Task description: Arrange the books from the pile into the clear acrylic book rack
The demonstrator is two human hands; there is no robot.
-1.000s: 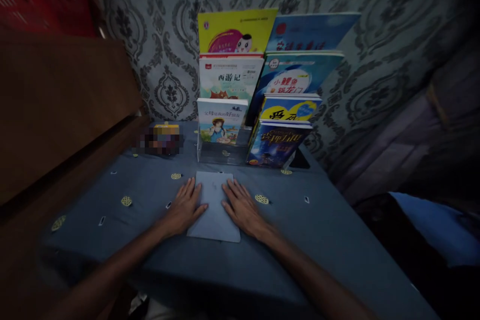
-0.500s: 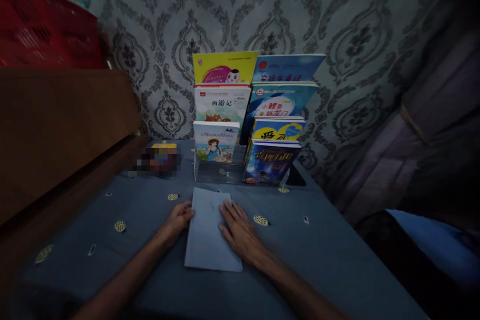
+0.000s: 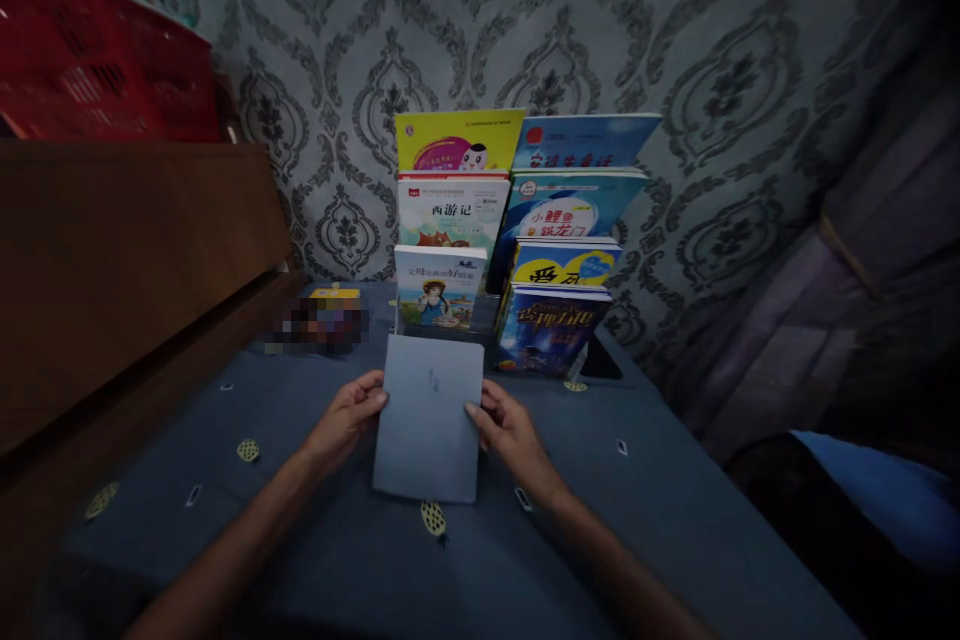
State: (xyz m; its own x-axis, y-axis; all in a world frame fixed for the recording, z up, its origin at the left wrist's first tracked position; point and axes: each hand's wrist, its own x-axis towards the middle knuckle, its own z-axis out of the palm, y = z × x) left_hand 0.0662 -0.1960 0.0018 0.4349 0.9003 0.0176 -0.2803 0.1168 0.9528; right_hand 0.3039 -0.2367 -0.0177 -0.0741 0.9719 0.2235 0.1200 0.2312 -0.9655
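A thin pale blue-grey booklet (image 3: 429,430) is raised off the cloth, its top edge just in front of the book stand. My left hand (image 3: 352,412) pinches its left edge, and my right hand (image 3: 511,425) grips the right edge with the thumb on the cover. Behind it stands a tiered clear rack of books. On its left side are a white book with a girl in a hat (image 3: 439,292), a white and green one (image 3: 450,212) and a yellow one (image 3: 457,135). On the right are a dark blue book (image 3: 551,330) and several others.
Dark blue cloth with pineapple prints (image 3: 315,540) covers the table. At the back left lies a small blurred-out item (image 3: 334,315). A red basket (image 3: 105,60) sits on a brown wooden cabinet (image 3: 135,260) at left. A purple curtain (image 3: 795,320) hangs at right.
The booklet has been lifted and moved up towards the rack. My right hand went from lying flat on its cover to gripping the right edge. The view has shifted slightly.
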